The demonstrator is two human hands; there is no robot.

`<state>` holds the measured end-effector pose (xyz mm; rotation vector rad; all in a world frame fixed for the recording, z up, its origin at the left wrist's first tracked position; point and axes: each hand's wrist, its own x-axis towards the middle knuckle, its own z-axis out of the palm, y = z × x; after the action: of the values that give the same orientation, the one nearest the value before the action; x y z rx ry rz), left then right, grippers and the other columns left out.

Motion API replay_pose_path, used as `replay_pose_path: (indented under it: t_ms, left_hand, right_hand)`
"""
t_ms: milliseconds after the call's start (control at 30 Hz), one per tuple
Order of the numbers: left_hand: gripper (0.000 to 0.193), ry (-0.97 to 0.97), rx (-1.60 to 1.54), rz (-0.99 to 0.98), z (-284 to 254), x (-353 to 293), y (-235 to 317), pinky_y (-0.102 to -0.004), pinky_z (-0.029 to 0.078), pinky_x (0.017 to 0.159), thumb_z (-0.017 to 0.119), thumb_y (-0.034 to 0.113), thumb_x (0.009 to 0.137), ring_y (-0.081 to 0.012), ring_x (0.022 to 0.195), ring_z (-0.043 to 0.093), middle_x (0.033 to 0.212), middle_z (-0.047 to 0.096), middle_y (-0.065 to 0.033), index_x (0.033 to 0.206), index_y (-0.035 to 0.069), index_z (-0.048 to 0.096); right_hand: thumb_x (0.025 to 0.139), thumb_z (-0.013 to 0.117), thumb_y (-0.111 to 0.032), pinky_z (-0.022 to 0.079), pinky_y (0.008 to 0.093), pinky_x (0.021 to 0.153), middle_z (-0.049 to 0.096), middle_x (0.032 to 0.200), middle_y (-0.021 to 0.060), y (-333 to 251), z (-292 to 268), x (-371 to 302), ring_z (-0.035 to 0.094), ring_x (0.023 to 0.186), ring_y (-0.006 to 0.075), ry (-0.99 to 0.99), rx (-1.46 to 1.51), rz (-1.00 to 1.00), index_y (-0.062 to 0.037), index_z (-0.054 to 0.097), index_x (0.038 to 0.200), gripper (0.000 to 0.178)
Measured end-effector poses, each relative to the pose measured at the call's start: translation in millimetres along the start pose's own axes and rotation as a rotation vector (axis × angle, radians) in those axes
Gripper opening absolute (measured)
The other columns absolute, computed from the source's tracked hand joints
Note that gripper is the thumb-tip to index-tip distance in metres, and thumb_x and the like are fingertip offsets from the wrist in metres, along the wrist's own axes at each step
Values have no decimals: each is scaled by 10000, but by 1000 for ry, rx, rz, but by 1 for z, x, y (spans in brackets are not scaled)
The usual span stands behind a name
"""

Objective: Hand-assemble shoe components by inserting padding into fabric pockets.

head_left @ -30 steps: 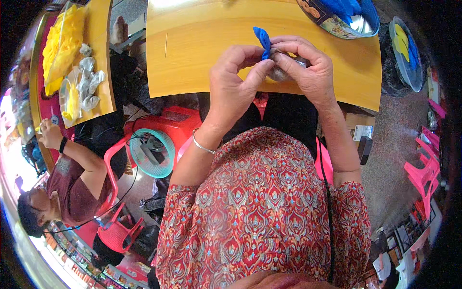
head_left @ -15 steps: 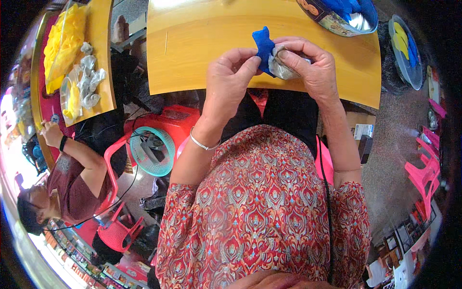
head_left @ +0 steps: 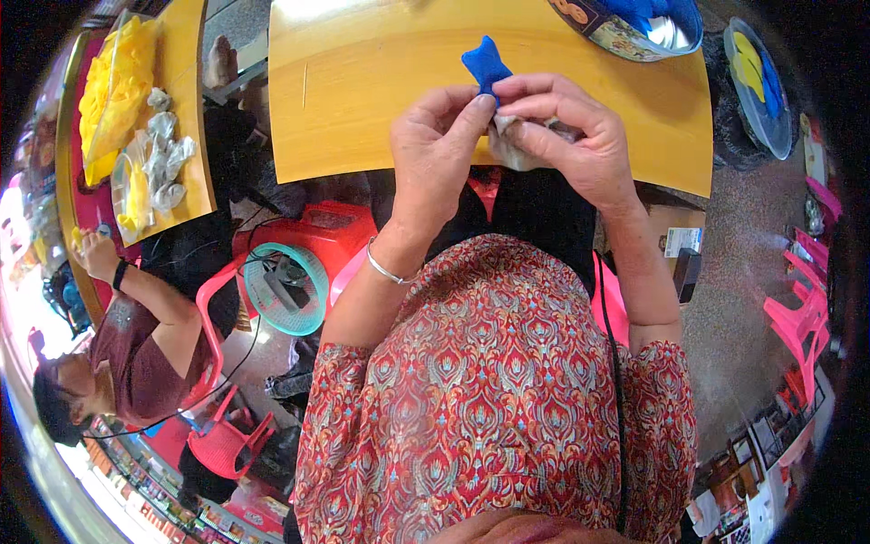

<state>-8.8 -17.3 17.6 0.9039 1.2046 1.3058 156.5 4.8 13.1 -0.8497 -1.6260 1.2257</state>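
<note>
Above the near edge of the yellow wooden table (head_left: 381,72), a small blue fabric piece (head_left: 487,63) with two pointed corners stands up between my hands. My left hand (head_left: 433,150) pinches its lower end between thumb and fingers. My right hand (head_left: 580,136) is closed around a wad of greyish-white soft material (head_left: 515,152), probably stuffing. The right fingertips press against the lower part of the blue piece, beside the left thumb. Where the wad meets the fabric is mostly hidden by my fingers.
A thin stick (head_left: 304,86) lies on the table. A tub of blue pieces (head_left: 634,36) stands at the far right, a basin (head_left: 759,91) beyond it. On the left table are yellow pieces (head_left: 113,95) and grey wads (head_left: 163,150); a co-worker (head_left: 154,317) sits there.
My right fingers have shifted left onto the base of the blue piece, and the wad sits lower and closer to it. The blue piece now tilts further left.
</note>
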Motion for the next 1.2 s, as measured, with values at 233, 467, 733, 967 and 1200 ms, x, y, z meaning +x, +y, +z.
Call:
replay_pose_path:
  t_ms: [233,467,733,967,1200]
  left_hand:
    - [148,15,242,71,-1,-7,-1,-198,461,714,638,55,876,-64,772,570,864,652,-21,987,-41,659]
    - [97,63,538,268,6,-7,3,-196,468,667,670,62,852,-54,732,568,800,638,-3,913,-13,660]
    - [94,96,308,97,-3,0,-11,-200,474,675,671,37,843,-70,734,580,828,639,-18,907,-7,619]
    - [150,21,-43,-64,3,-7,-8,-228,492,700,656,39,844,-95,767,605,870,662,-57,960,-56,644]
    - [155,9,37,12,5,-8,-9,-219,489,710,638,24,855,-86,781,608,874,675,-60,983,-58,663]
  right_hand:
    - [786,672,-24,487,268,826,661,1036,81,5,4,3,627,947,165,66,-88,-90,-34,697,920,137]
    - [798,662,-14,500,271,819,679,965,83,9,1,-1,636,910,150,143,-14,36,-1,688,892,99]
    - [822,656,-13,480,282,871,647,1072,96,3,-12,-7,602,982,142,43,198,150,-12,686,937,118]
    - [788,682,-31,486,254,815,650,1050,63,8,1,-3,621,960,154,35,-130,-90,-51,708,911,127]
    - [785,664,-27,491,267,814,680,923,77,17,0,-4,649,884,164,142,-180,-28,-17,693,876,96]
